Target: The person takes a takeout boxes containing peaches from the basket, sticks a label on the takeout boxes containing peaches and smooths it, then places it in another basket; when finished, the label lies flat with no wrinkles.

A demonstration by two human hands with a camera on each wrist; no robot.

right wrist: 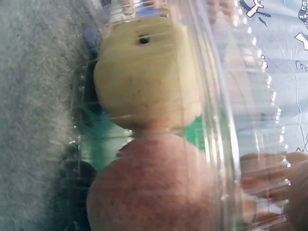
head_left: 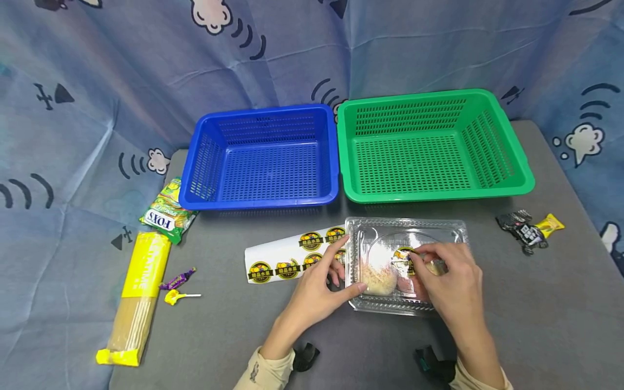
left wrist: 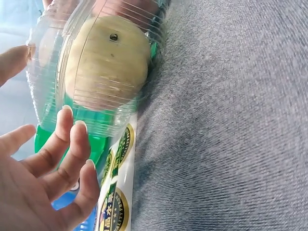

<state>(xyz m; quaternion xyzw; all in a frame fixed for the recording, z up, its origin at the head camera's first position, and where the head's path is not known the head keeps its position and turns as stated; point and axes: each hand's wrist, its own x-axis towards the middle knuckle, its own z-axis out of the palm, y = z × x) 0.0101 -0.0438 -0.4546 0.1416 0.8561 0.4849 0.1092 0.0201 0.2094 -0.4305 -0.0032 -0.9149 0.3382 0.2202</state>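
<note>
A clear plastic clamshell box with several round fruits inside, pale yellow and pinkish, sits on the grey table, its lid down. My left hand rests at the box's left side, thumb on the lid and fingers loosely bent along the edge. Over the lid's middle, my right hand pinches a round black-and-gold sticker between thumb and index finger; whether all of it touches the lid I cannot tell. A white sheet of matching stickers lies left of the box, partly behind my left hand.
Behind the box stand a blue basket and a green basket. At left lie a green candy bag, a yellow-ended noodle pack, a purple-wrapped candy and a yellow lollipop. Black and yellow packets lie at right.
</note>
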